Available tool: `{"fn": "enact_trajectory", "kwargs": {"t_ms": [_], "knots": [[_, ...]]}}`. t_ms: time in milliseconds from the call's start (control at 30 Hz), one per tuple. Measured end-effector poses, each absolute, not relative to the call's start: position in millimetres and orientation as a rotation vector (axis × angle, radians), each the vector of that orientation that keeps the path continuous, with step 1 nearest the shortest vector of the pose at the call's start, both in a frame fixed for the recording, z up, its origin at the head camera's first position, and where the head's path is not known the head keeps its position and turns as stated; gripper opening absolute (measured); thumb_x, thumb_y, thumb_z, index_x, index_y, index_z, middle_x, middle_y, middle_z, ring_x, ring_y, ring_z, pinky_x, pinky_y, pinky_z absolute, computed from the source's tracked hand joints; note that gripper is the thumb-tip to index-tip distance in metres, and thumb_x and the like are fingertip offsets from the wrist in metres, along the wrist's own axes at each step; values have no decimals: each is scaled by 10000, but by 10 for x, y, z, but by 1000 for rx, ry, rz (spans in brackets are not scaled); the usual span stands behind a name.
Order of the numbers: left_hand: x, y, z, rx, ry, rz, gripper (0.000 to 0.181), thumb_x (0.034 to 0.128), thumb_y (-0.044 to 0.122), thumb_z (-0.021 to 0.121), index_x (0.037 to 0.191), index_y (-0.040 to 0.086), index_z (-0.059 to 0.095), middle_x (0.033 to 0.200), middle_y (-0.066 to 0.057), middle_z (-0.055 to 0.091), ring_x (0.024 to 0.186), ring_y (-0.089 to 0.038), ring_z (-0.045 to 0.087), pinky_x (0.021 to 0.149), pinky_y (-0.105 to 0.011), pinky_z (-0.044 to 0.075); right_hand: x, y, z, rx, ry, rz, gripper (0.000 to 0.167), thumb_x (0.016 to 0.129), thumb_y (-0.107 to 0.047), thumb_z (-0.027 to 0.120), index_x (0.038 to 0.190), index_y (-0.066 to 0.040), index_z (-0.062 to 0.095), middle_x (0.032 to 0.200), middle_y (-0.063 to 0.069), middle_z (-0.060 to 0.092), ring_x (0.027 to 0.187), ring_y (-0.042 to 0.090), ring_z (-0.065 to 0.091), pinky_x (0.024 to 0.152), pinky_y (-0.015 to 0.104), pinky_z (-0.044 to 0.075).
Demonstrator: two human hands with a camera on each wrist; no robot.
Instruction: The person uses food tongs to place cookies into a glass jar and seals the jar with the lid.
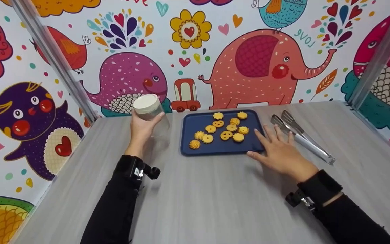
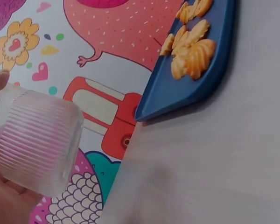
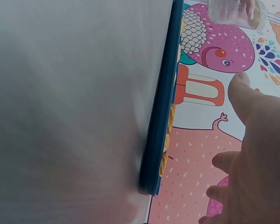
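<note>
In the head view my left hand [image 1: 140, 130] grips a clear ribbed jar [image 1: 161, 124] with a white lid [image 1: 146, 103] on top. The left wrist view shows the jar [image 2: 39, 140] raised off the table. To its right lies a dark blue tray [image 1: 194, 122] that bears several golden cookies [image 1: 238, 137], some swirled and some pretzel-shaped. My right hand [image 1: 281, 154] spreads its fingers over the tray's right front corner, holding nothing; whether the fingertips touch the tray is unclear. In the right wrist view the thumb and fingers of that hand [image 3: 266, 154] stand apart.
Metal tongs [image 1: 305, 140] with slotted ends lie right of the tray, just beyond my right hand. The grey wood-look table [image 1: 195, 203] ends at a wall [image 1: 188, 61] printed with cartoon animals. Metal posts [image 1: 56, 64] rise at the back corners.
</note>
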State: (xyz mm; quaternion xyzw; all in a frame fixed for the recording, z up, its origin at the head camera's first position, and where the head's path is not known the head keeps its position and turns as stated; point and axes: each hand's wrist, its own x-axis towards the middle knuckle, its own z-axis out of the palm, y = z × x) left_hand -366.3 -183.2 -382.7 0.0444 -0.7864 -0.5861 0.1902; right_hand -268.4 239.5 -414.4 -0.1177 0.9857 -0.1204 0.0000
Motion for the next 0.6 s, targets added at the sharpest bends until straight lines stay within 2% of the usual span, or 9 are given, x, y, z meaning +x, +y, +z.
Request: {"fn": "enact_trajectory", "kwargs": {"t_ms": [400,600], "knots": [[-3226,-1463,-3851,-63,-2231,-1729,1001,836,199,919,1620,23,322,1615,-196,444,1515,-340,410,1256,-488,322,-2672,2396,-4178,-384,3103,-349,931,1017,-706,527,1695,-125,265,1753,255,118,1588,558,15,1152,838,-48],[-3012,-1219,-3885,-131,-2280,-1783,1010,807,190,941,1621,50,360,1591,-169,489,1500,-335,434,1252,-532,315,-2680,2410,-4163,-396,3088,-362,943,1017,-726,502,1695,-117,261,1749,270,111,1587,560,-6,1148,837,-68]]}}
